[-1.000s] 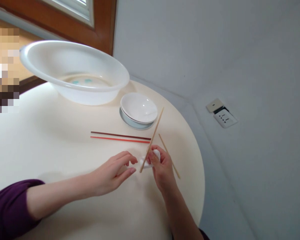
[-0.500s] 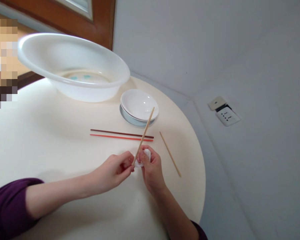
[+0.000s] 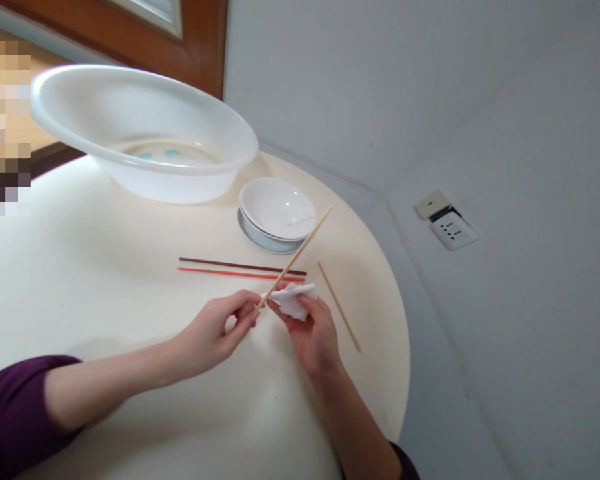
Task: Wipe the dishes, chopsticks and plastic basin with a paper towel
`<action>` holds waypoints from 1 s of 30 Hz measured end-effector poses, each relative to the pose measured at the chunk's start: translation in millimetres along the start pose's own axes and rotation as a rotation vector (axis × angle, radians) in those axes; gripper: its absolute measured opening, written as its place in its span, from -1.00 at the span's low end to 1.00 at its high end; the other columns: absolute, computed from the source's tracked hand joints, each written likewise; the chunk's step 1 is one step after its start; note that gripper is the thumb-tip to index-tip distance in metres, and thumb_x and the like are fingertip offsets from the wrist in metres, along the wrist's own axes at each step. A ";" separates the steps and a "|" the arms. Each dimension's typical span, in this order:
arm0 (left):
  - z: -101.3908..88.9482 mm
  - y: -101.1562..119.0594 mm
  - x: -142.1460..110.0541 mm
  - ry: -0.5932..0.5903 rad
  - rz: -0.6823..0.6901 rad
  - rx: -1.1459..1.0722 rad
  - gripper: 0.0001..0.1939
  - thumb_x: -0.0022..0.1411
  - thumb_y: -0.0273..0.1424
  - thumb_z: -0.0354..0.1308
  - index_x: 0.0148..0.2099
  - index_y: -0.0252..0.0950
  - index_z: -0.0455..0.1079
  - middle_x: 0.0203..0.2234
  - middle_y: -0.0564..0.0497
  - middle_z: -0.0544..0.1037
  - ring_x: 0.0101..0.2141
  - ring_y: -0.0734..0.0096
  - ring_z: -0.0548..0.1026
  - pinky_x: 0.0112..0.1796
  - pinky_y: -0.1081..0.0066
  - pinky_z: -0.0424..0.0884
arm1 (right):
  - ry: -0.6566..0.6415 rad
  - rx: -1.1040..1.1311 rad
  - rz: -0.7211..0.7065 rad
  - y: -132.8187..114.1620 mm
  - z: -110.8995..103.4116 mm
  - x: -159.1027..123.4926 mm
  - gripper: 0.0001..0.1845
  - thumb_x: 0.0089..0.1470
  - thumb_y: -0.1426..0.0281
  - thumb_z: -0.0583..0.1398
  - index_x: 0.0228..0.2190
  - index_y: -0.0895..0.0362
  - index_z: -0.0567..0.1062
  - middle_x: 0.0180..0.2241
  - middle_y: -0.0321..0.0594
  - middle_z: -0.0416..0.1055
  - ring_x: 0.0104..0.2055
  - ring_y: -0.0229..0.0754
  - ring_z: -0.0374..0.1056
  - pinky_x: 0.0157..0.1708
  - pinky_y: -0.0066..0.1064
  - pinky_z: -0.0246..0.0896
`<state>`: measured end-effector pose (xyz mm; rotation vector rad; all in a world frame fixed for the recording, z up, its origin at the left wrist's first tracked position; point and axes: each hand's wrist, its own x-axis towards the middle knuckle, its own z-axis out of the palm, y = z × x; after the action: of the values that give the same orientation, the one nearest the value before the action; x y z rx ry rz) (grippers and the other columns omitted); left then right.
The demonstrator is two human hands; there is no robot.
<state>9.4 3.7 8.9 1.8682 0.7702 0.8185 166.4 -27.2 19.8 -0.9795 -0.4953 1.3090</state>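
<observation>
Between thumb and fingers, my left hand (image 3: 227, 325) pinches the lower end of a light wooden chopstick (image 3: 305, 244), which slants up to the right. A crumpled white tissue (image 3: 296, 300) is gripped in my right hand (image 3: 316, 339), close beside the chopstick's lower part. Beyond my hands lie a dark brown chopstick (image 3: 240, 266) and a red chopstick (image 3: 240, 274), side by side. Another light wooden chopstick (image 3: 340, 308) rests on the table to the right of my right hand.
Stacked white bowls (image 3: 275, 207) stand behind the chopsticks. A large white basin (image 3: 170, 180) sits at the back left of the round cream table (image 3: 130, 427). A grey wall (image 3: 380, 87) with a socket (image 3: 454, 231) rises beyond the table's right edge.
The held chopstick has tilted further to the right. My right hand has turned and shifted slightly right, showing more of the tissue. My left hand has moved a little left and up.
</observation>
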 end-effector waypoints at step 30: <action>-3.5 -0.5 2.6 -0.129 -0.100 0.032 -0.71 0.24 -0.30 -0.12 -0.46 -0.30 0.27 -0.62 0.09 0.31 -0.56 0.51 0.24 -0.52 0.50 0.19 | -0.275 -0.321 0.003 15.9 -8.5 1.7 -0.81 -0.20 0.32 0.35 -0.59 0.17 0.49 -0.65 -0.35 0.34 -0.59 -0.37 0.18 -0.54 -0.48 0.10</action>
<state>8.1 7.6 10.1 1.8751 0.7931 0.6201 164.4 -28.9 1.9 -1.0650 -0.9376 1.4010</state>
